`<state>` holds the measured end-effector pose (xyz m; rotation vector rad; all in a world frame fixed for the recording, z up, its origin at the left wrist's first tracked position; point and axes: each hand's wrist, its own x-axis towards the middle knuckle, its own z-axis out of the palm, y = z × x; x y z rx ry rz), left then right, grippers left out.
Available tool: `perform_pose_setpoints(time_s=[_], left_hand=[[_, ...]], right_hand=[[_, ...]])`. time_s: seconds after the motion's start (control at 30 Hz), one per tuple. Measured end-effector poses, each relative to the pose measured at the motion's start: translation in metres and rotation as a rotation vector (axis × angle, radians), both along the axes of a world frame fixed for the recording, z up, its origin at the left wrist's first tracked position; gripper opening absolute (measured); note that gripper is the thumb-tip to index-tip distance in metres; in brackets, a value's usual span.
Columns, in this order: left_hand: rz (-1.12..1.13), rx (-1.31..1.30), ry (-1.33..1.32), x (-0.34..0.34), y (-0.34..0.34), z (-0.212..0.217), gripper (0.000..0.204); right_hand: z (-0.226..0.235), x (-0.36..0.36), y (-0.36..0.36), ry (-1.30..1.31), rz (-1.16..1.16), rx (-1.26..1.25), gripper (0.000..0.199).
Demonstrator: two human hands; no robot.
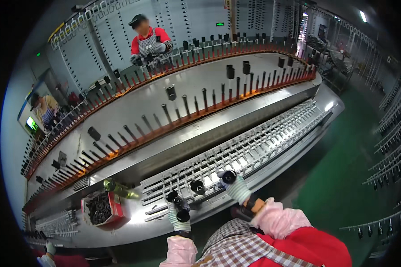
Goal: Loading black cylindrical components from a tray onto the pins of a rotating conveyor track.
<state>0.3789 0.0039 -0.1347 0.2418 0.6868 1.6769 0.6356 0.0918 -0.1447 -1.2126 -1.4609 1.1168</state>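
Black cups (229, 178) are gripped by left hand (174, 218) and right hand (239, 191), hands apart; between them, another cup (198, 188). Judged light, stiff, slick: best taken around the outer wall.

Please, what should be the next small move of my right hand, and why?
Probably the right hand should set its black cylinder down on the metal racks: the hand holds it near their front edge, and another dark cylinder already sits there, just to its left.
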Motion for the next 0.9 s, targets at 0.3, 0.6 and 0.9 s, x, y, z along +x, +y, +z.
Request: perform_pose_setpoints(time_s=[0.3,0.6,0.9], left_hand=[[-0.111,0.145,0.028,-0.013,0.014,-0.011,0.022],[0.18,-0.255,0.588,-0.045,-0.028,-0.049,0.016],[0.16,-0.546,1.349,0.055,-0.033,0.101,0.033]], right_hand=[[0.028,-0.001,0.007,-0.173,0.111,-0.079,0.027],[0.17,0.026,0.109,-0.881,0.607,0.235,0.038],[0.196,-0.066,0.313,-0.212,0.149,0.103,0.06]])
